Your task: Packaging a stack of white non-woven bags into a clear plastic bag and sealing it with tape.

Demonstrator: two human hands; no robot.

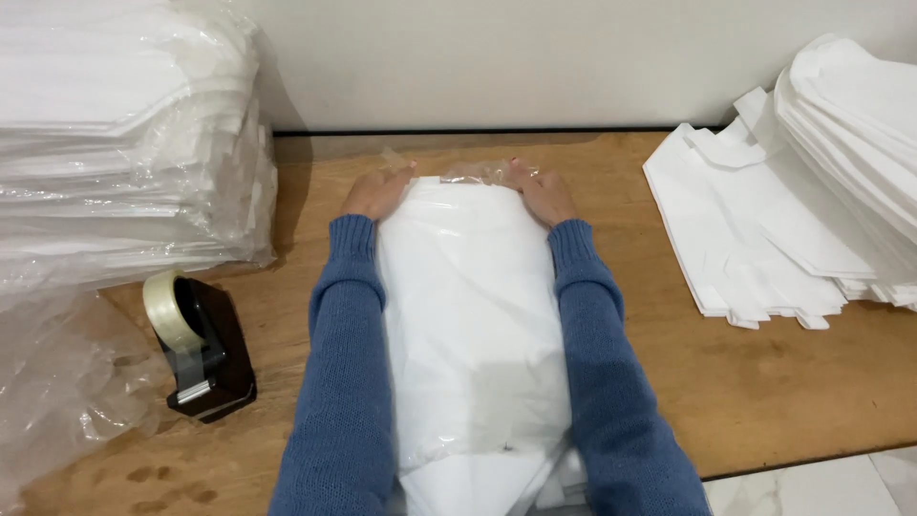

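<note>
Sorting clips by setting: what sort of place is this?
Probably a small packing workbench: stacked wrapped bundles, loose white bags and a tape dispenser surround a bagged stack held by both hands, left hand, right hand.

A small packing workplace for white bags.

On a worn wooden table against a plain wall, wrapped bundles of white bags pile up at the far left corner, loose white bags stack at the right edge, and a tape dispenser stands near the left edge.
</note>
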